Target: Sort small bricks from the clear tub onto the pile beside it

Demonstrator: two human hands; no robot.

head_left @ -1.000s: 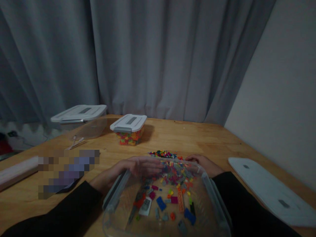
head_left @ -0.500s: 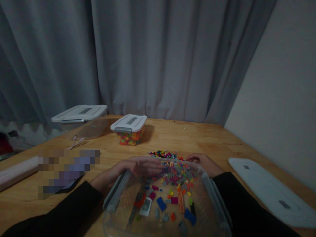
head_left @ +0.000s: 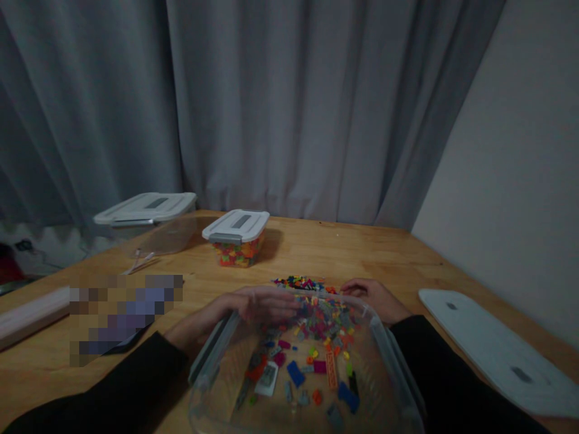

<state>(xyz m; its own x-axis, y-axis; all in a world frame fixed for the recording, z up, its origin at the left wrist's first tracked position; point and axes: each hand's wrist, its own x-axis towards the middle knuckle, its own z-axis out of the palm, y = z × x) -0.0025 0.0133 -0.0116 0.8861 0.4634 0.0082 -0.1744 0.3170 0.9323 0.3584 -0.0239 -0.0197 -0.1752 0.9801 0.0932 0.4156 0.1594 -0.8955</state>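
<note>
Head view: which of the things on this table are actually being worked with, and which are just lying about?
In use:
left hand
right hand
clear plastic tub, tilted
small multicoloured plastic bricks inside it
little pile of bricks on the table

Lying about:
small lidded box of orange bricks
larger lidded clear box
loose white lid
</note>
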